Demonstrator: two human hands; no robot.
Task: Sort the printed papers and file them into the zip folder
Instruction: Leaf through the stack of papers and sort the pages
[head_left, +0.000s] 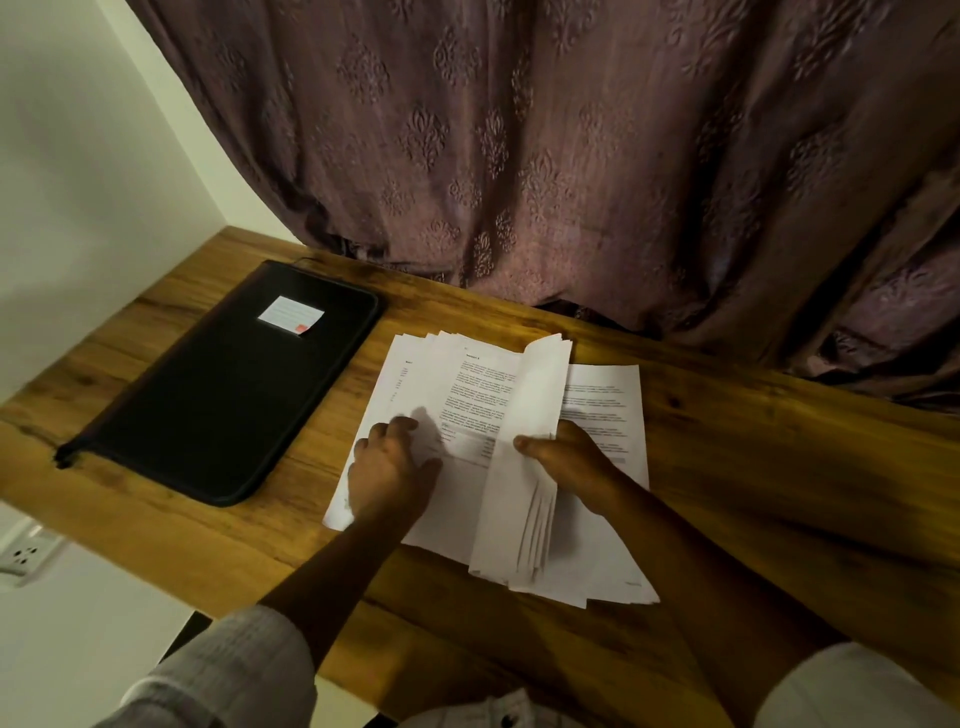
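Printed papers (457, 374) lie fanned across the middle of the wooden table (753, 467): thin white sheets with blocks of small black text, too fine to read.

At the far left there's a white socket (21, 556) on the pale wall. Next comes the zip folder (223, 395), flat on the grainy wood. It's black and matte, a long rectangle with rounded corners, and it looks zipped shut all round. A small white card (291, 313) with a red mark sits on its cover. The folder is just beside the papers, not touching them.

Now the left hand (389, 467) rests on the lower left of the fan, fingers loosely bent, tips pressing the sheets, gripping nothing.

Right of it, a bundle (524, 493) of sheets stands lifted off the pile, bowed, blank backs showing, lower edges splayed. The right hand (571, 462) pinches that bundle, thumb on the near face, fingers hidden behind. Beneath that hand another page (608, 395) lies flat, with printed lines visible.

Behind it all, a purplish-brown curtain (571, 156), embossed with a leafy motif, hangs in heavy folds to the table's far edge.
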